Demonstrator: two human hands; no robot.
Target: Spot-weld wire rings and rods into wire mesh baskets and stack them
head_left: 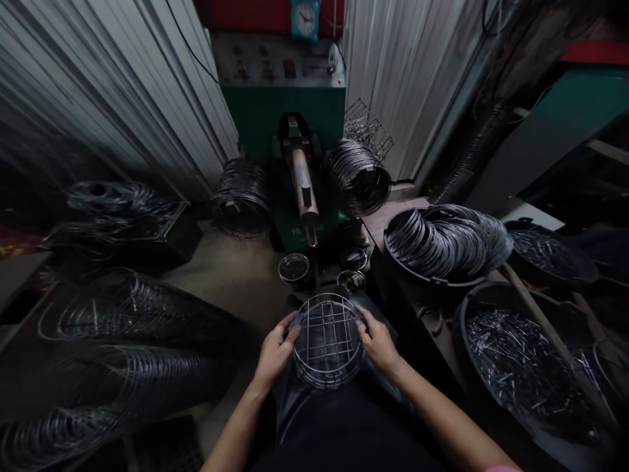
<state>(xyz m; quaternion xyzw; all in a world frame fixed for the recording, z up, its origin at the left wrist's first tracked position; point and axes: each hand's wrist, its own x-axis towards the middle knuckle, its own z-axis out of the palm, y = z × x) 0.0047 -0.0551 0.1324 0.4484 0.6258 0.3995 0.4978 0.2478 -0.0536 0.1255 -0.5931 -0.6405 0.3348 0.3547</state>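
Note:
Between my two hands is a round wire rack (329, 337), a ring crossed by a grid of straight wires, held above my lap. More wire rings show just under its near rim; whether they belong to the same piece I cannot tell. My left hand (276, 351) is closed on the left rim, thumb and fingers pinching it. On the opposite rim, my right hand (379, 337) grips in the same way. Just beyond the rack stands a green machine (250, 124) with a thick metal arm (303, 183) pointing toward me.
Wire ring bundles hang left (240, 200) and right (356, 177) of the machine arm. A basin of wire rings (447, 242) and a large tub of short wire pieces (521, 367) stand at right. Rows of stacked rings (132, 367) lie at left. A blue clock (305, 19) sits on top.

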